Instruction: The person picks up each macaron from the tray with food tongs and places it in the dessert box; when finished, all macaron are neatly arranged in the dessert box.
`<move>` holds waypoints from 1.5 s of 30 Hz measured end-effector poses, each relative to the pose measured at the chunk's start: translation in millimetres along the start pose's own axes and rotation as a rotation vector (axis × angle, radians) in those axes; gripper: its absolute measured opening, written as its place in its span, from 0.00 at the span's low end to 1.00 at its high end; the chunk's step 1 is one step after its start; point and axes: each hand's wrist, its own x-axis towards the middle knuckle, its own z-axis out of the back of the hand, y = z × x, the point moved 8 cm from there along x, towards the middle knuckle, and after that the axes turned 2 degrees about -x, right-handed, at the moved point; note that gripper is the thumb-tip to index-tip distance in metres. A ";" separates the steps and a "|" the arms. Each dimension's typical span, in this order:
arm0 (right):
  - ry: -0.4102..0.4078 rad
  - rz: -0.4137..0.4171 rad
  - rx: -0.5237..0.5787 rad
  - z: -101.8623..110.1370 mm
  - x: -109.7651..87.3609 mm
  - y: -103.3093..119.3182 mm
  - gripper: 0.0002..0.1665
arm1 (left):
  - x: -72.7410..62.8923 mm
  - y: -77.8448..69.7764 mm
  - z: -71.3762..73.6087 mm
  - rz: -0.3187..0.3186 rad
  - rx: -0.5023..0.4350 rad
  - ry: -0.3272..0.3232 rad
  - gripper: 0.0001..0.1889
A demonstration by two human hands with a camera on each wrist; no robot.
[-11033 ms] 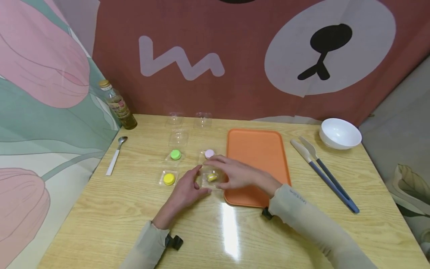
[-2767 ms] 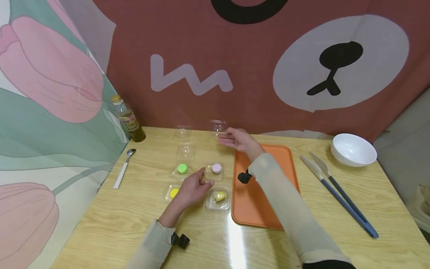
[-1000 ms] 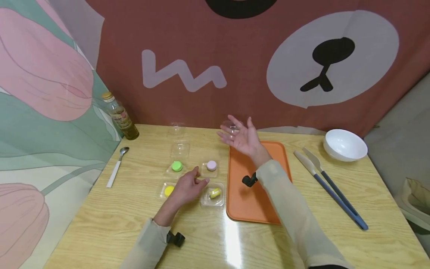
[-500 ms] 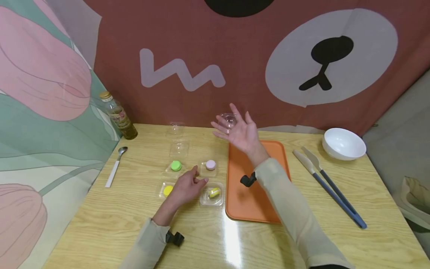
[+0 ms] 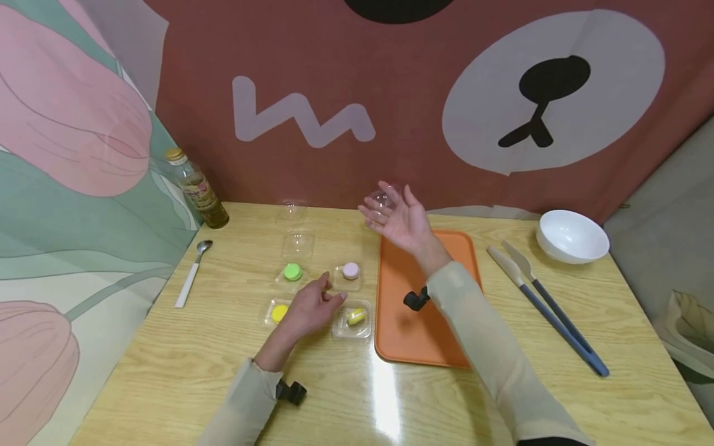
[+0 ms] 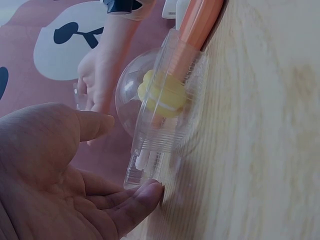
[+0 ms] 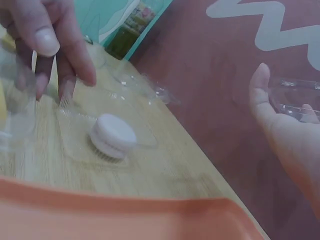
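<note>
In the head view my right hand [image 5: 401,220] is raised at the table's back edge, palm up and fingers spread. A clear plastic lid [image 5: 382,199] leans on those fingers; the thumb stands away from it. My left hand [image 5: 309,306] hovers with relaxed fingers between two macaron containers. Beside its fingertips is a clear container [image 5: 365,333] with a domed lid, and a yellow macaron [image 6: 162,95] lies tilted inside. A lavender macaron [image 7: 112,135] sits on an uncovered clear base behind it. A green macaron [image 5: 292,271] and another yellow macaron [image 5: 279,313] sit on bases to the left.
An orange tray [image 5: 396,347] lies under the right forearm. Clear lids [image 5: 297,243] rest behind the macarons. At left stand a bottle [image 5: 201,195] and a spoon [image 5: 192,275]. At right lie spatula-like tools [image 5: 549,310] near a white bowl [image 5: 572,237].
The right hand was over the yellow macaron earlier; that container now wears its lid. The hand then took a lid from the back and raised it, lowering slightly just now. The left hand barely moved lately.
</note>
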 end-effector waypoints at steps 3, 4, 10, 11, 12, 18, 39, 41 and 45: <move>-0.017 -0.011 -0.025 3.9 -1.4 -1.1 0.36 | 0.3 -0.6 0.6 0.000 0.000 -0.001 0.42; -0.015 -0.014 -0.035 4.7 -2.0 -1.3 0.35 | 0.4 -0.6 0.6 0.001 0.000 -0.001 0.42; -0.017 -0.018 -0.053 9.3 -5.8 -2.1 0.31 | 0.7 0.4 -0.6 0.002 0.000 0.006 0.41; -0.014 -0.017 -0.055 9.6 -6.4 -2.2 0.30 | 0.7 0.5 -0.7 0.002 -0.001 0.006 0.41; -0.008 -0.016 -0.064 9.4 -6.8 -2.2 0.29 | 0.7 0.6 -0.7 0.003 -0.002 0.005 0.41; -0.008 -0.009 -0.126 10.5 -7.9 -1.3 0.36 | 0.2 0.7 -0.5 0.005 -0.008 0.004 0.41; 0.021 -0.035 -1.176 8.0 -23.6 -18.0 0.43 | 12.9 10.0 1.7 0.045 -0.083 -0.083 0.27; 0.068 -0.020 -1.447 2.8 -26.6 -23.1 0.46 | 14.8 9.3 2.4 0.050 -0.068 -0.091 0.26; 0.212 0.041 -1.910 -14.2 -35.6 -37.2 0.47 | 17.2 9.1 3.4 0.065 -0.076 -0.097 0.25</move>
